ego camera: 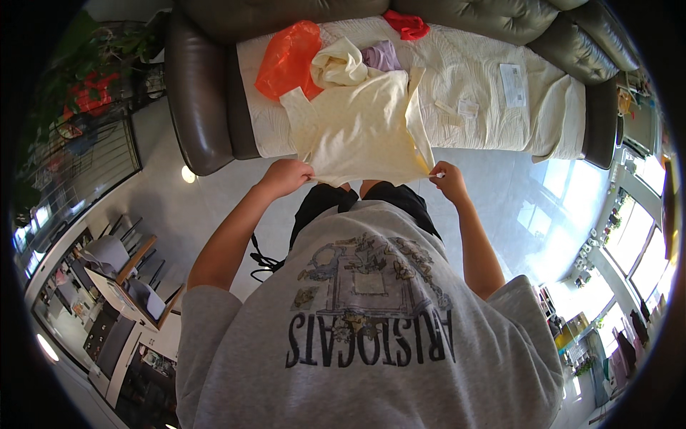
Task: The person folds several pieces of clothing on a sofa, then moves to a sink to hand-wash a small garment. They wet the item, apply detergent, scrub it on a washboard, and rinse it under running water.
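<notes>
A pale yellow garment [359, 131] is stretched between my hands, its far part lying on the white quilted sofa cover [482, 131]. My left hand [286, 176] pinches its near left corner. The near right corner is pinched by my right hand [449, 179], with a small white bit showing at the fingers. Beyond the garment lie a crumpled cream cloth [340, 63], a lilac cloth [381, 55] and an orange-red plastic bag [289, 59]. A red cloth [408, 25] rests near the sofa's backrest.
A dark leather sofa [201, 91] spans the far side. On its cover, to the right, lie a white printed sheet [513, 86], a small white packet [468, 109] and a narrow strip [445, 107]. A black cable [263, 261] hangs or lies left of my body.
</notes>
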{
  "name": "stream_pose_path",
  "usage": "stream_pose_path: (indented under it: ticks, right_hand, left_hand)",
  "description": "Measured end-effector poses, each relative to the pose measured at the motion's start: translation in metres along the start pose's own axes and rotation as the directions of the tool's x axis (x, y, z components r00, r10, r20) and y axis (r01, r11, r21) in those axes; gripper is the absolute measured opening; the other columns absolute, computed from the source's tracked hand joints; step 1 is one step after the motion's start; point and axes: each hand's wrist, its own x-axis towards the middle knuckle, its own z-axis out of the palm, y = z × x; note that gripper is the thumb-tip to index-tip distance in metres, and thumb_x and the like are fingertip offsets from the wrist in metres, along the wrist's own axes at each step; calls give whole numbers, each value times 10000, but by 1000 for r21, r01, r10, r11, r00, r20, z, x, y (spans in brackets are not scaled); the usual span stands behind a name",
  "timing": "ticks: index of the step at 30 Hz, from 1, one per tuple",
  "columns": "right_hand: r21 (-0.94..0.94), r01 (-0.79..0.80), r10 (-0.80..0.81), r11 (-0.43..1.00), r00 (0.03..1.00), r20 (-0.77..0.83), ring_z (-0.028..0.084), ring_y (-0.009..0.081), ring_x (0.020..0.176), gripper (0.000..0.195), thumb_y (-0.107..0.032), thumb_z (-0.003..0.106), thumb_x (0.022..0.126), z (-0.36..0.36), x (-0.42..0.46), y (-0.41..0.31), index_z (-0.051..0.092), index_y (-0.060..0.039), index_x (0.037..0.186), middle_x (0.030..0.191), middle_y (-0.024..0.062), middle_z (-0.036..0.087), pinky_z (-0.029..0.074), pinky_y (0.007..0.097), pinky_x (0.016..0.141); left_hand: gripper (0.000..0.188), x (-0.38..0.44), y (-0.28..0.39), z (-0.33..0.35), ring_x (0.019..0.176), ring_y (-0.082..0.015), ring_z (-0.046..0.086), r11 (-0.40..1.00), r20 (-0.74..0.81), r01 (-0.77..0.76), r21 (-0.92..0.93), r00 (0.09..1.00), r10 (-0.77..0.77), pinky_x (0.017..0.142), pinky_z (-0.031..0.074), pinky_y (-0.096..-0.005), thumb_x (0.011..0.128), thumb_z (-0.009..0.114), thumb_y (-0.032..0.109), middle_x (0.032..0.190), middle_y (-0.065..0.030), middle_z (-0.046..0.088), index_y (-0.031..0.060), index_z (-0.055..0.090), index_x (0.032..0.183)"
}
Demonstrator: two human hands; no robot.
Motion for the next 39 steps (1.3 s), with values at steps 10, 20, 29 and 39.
stream_pose_path:
  ticks: [10, 20, 29, 39]
  right_hand:
    - [100, 25, -21, 995, 999, -44, 586, 137, 596, 216, -159, 684, 892, -2, 12, -18, 693, -16, 1053, 746, 71, 658, 490, 298, 562]
    - [-40, 455, -434, 890, 816, -382, 513, 76, 619, 243, -202, 696, 912, -133, 32, -200, 713, 7, 1035, 702, 29, 623, 444, 265, 585]
    - [-228, 717, -710, 659, 494, -501, 507, 41, 647, 273, -257, 728, 912, -235, 33, -333, 725, -19, 1047, 744, -22, 614, 433, 220, 582]
    - [-238, 739, -747, 630, 492, -448, 500, 35, 682, 255, -253, 708, 932, -264, 45, -378, 709, -27, 1049, 777, -35, 614, 429, 214, 614]
  left_hand:
    - [216, -2, -6, -30, 882, -307, 686, 994, -110, 16, -112, 993, -28, 782, 530, -414, 868, 620, 193, 919, -119, 722, 103, 714, 1040]
    - [157, 5, 21, -200, 804, -162, 660, 984, -777, -129, -122, 629, -14, 752, 510, -293, 958, 584, 104, 904, -112, 708, 26, 658, 1073]
    - [197, -16, 73, -338, 731, -76, 612, 957, -945, -290, 15, 309, 108, 699, 492, -240, 957, 647, 175, 823, -25, 704, 43, 702, 1093]
    - [243, -51, 91, -393, 765, -58, 633, 922, -948, -387, -7, 297, 118, 701, 485, -221, 930, 695, 203, 860, -24, 727, 16, 711, 1086]
